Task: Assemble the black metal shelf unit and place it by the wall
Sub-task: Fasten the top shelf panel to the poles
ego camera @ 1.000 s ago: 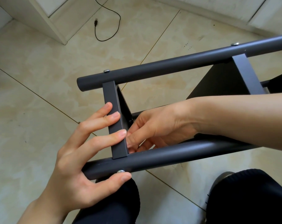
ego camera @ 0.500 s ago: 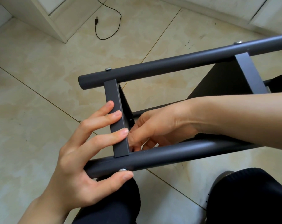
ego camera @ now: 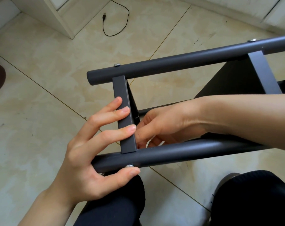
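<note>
Dark grey round metal tubes of the shelf frame (ego camera: 179, 64), painted matt, smooth, with a faint sheen along the top; flat grey metal crossbar (ego camera: 124, 115), same matt powdery coat, sharp folded edges; small silver screw heads (ego camera: 117, 64), bright, polished metal; beige marbled floor tiles (ego camera: 40, 79), glazed, smooth, softly glossy, thin dark grout lines; thin black cable (ego camera: 120, 22), smooth plastic sheath; black knitted trouser cloth (ego camera: 115, 207), soft, dull, finely ribbed; white cabinet corner (ego camera: 60, 15), smooth painted board, low sheen.
</note>
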Demonstrator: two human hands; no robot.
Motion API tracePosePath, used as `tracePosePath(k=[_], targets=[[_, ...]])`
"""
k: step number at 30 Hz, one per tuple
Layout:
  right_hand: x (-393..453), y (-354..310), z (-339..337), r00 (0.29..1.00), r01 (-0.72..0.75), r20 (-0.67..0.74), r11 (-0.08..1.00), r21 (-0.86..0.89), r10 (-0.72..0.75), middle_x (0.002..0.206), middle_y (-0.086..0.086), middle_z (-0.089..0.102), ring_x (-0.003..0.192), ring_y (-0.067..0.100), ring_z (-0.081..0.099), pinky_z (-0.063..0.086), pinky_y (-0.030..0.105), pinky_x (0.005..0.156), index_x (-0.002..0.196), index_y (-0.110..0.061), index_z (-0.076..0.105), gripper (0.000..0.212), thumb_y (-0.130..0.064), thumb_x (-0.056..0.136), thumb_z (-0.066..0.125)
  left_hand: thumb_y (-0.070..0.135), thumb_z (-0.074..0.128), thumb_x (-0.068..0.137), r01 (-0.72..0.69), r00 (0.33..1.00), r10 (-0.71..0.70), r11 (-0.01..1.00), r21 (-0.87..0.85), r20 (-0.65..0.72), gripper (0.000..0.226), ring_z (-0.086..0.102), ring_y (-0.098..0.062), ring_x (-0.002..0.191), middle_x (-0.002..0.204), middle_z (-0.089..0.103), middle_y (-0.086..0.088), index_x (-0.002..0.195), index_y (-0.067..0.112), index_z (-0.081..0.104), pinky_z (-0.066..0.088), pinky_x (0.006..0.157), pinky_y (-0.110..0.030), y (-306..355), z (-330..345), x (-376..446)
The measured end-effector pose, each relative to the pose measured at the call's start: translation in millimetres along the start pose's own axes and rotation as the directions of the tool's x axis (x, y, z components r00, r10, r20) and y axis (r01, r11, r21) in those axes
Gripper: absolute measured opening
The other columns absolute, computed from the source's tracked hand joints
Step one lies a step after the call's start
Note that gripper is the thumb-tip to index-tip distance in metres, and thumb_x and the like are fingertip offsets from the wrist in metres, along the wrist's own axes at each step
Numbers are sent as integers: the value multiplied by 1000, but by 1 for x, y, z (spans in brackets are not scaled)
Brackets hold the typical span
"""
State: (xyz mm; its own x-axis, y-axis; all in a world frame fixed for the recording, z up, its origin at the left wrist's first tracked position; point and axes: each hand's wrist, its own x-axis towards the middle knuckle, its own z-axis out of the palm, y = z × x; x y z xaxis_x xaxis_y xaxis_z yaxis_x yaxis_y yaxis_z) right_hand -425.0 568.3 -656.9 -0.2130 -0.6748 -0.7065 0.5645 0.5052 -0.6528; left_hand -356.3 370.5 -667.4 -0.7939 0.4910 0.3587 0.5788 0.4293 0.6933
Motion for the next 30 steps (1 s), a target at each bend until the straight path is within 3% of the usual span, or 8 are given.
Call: tracePosePath(k=[4,9,15,20,26,30], targets=[[-2,-2,-4,999,17,41,999,44,-19,78,2,63,69,13,54,46,29,69,80,-13,67,17,-17,94,57,44,65,92,-1,1000,1,1000,-8,6,38,41,-34,144,139,48,-14,117,15,62,36,115,-42,-2,0,0],[-2,-2,-6,999,8,36,1000,26,-9,74,1,65,67,13,57,46,32,72,85,-11,68,14,-16,94,59,45,64,93,-3,1000,3,1000,-13,1,36,41,-33,144,139,48,-13,117,18,62,36,116,-41,-1,0,0],[1,-3,-2,999,14,29,1000,0,-14,77,2,62,70,14,53,44,30,71,86,-12,66,12,-17,94,59,44,64,93,5,1000,-5,1000,-11,-1,45,41,-34,144,138,48,-15,119,9,57,36,115,-43,-1,1,0],[-3,-4,-9,998,14,59,1000,28,-15,74,1,64,66,12,55,46,28,69,83,-11,68,14,-16,93,59,44,64,93,4,1000,-4,1000,-22,2,38,41,-34,144,138,48,-15,117,16,60,36,116,-43,0,0,0],[1,-2,-3,1000,5,21,999,-32,-4,73,0,63,68,13,56,46,28,70,90,-11,68,15,-20,96,58,44,64,92,14,1000,-14,1000,-8,1,45,41,-35,144,138,48,-15,120,9,56,37,116,-44,0,0,-1],[-3,-5,-9,999,25,38,999,20,-26,72,0,61,64,12,53,44,25,66,76,-13,69,21,-16,94,59,45,64,92,12,1000,-12,1000,0,6,45,41,-34,144,138,48,-14,120,10,56,37,115,-44,1,0,1]])
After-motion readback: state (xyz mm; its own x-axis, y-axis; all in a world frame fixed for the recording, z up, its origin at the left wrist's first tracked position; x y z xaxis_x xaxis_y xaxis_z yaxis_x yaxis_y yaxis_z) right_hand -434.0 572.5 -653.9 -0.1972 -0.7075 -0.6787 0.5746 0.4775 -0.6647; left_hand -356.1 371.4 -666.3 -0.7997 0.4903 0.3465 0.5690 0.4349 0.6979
